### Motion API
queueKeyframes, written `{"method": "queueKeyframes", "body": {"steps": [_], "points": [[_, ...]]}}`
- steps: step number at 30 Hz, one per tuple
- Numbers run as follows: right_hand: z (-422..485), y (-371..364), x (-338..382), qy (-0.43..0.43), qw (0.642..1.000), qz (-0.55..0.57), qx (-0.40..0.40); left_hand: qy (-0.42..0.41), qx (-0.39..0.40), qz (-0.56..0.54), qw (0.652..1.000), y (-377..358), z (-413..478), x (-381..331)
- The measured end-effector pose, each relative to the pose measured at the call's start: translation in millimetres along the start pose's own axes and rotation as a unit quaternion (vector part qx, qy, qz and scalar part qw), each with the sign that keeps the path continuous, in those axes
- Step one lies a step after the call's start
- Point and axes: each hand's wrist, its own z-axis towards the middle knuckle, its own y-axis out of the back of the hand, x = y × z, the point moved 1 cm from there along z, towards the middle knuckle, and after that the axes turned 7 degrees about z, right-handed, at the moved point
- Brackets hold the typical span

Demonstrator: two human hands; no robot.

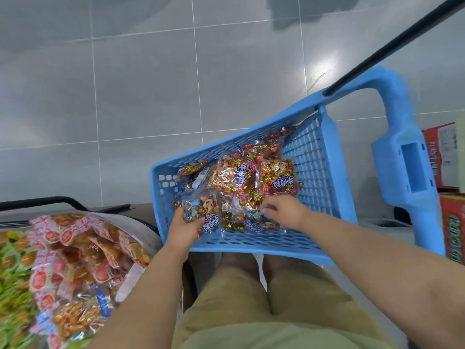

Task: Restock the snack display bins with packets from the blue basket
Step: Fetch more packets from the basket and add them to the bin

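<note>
Grey floor tiles [141, 96] — red cartons [442, 157] rightward.

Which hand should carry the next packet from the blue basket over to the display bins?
Left. The left hand grips a packet, and the display bins lie on its side; the right hand is farther from them.

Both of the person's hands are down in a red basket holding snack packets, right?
Not quite: the basket is blue, as the head view shows. The left hand and right hand are indeed down in it among the snack packets.
</note>
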Motion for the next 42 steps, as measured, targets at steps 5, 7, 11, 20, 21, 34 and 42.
{"method": "queueKeyframes", "body": {"steps": [5, 7, 11, 20, 21, 34, 42], "points": [[-12.6, 37.6, 33.1, 0.061, 0.969, 0.229, -0.069, -0.007, 0.038, 0.015, 0.999, 6.4, -10.2, -18.6], [-15.0, 47.5, 53.6, 0.085, 0.979, 0.180, -0.042, 0.000, 0.066, 0.000, 0.998, 10.4, -12.3, -29.5], [-9.8, 46.4, 91.6, 0.139, 0.989, 0.052, 0.016, 0.007, 0.162, -0.127, 0.979, 15.9, -30.7, -48.8], [33.8, -4.7, 136.0, 0.141, 0.962, 0.230, -0.044, -0.025, 0.110, -0.059, 0.992, 34.1, -31.0, -28.9], [44.5, -8.4, 138.1, 0.129, 0.958, 0.247, -0.061, -0.022, 0.095, -0.060, 0.993, 36.4, -28.9, -24.8], [174.0, -72.9, 105.2, 0.056, 0.945, -0.319, -0.037, 0.038, -0.119, 0.005, 0.992, 69.8, 3.8, 12.9], [163.4, -69.0, 101.4, 0.134, 0.928, -0.339, -0.081, 0.023, -0.101, -0.021, 0.994, 68.9, 1.3, 14.3]]}}
